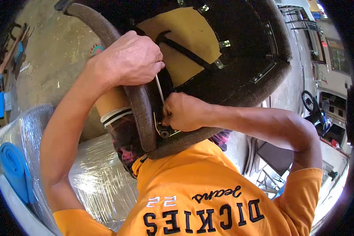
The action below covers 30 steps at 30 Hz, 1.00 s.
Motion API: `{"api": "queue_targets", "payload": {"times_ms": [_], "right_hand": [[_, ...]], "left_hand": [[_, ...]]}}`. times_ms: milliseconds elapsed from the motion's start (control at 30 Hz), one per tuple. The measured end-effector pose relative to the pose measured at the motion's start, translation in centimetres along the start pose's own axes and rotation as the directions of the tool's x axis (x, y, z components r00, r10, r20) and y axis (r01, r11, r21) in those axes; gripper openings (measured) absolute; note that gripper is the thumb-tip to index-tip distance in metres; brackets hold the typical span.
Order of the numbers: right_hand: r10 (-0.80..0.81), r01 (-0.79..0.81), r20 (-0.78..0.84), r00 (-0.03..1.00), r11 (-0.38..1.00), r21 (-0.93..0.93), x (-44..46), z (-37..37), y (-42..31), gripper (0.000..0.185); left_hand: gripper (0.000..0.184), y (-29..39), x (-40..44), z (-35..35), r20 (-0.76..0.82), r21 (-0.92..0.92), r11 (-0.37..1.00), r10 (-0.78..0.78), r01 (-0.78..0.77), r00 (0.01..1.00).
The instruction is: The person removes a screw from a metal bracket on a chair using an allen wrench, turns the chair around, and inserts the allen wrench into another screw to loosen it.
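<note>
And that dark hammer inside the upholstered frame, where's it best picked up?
Probably mid-handle on the hammer, from the open side facing the camera, fingers closing across it. The handle is long, straight and uncovered there, slanting over the tan panel, while the head sits crosswise at the end nearer the left hand.

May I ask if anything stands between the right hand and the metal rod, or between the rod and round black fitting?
Nothing visible separates the right hand from the metal rod. Its fingers hide the rod's lower end, so I cannot tell what lies between that and the round black fitting.
</note>
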State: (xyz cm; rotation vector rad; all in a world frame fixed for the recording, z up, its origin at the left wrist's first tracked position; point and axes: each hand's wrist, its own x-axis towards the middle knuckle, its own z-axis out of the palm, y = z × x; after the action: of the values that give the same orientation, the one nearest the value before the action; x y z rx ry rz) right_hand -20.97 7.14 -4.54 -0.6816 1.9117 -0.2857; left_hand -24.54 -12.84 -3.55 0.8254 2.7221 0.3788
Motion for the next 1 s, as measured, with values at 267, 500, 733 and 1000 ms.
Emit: {"api": "queue_targets", "payload": {"times_ms": [267, 500, 733, 1000], "right_hand": [[-0.174, 0.171, -0.028, 0.984, 0.982, -0.076, -0.8, -0.5, 0.2, 0.023], [-0.473, 0.470, 0.083, 0.877, 0.811, -0.348, -2.1, -2.0, 0.9, 0.020], [-0.555, 0.493, -0.215, 0.803, 0.823, -0.283, -3.4, -2.4, 1.4, 0.027], [-0.587, 0.501, 0.004, 0.810, 0.687, -0.527, -3.1, -1.5, 1.4, 0.029]], "left_hand": [[0.025, 2.3, -2.5, -0.4, -0.195, 0.144, 0.989, -0.004, 0.033, 0.981], [0.016, 11.0, -8.1, -2.4, -0.454, 0.228, 0.944, -0.113, 0.238, 0.884], [0.022, 23.0, -13.1, 2.3, -0.400, 0.132, 0.872, -0.388, 0.471, 0.831], [0.023, 26.6, -14.0, 7.0, -0.330, -0.154, 0.795, -0.602, 0.587, 0.727]]}}
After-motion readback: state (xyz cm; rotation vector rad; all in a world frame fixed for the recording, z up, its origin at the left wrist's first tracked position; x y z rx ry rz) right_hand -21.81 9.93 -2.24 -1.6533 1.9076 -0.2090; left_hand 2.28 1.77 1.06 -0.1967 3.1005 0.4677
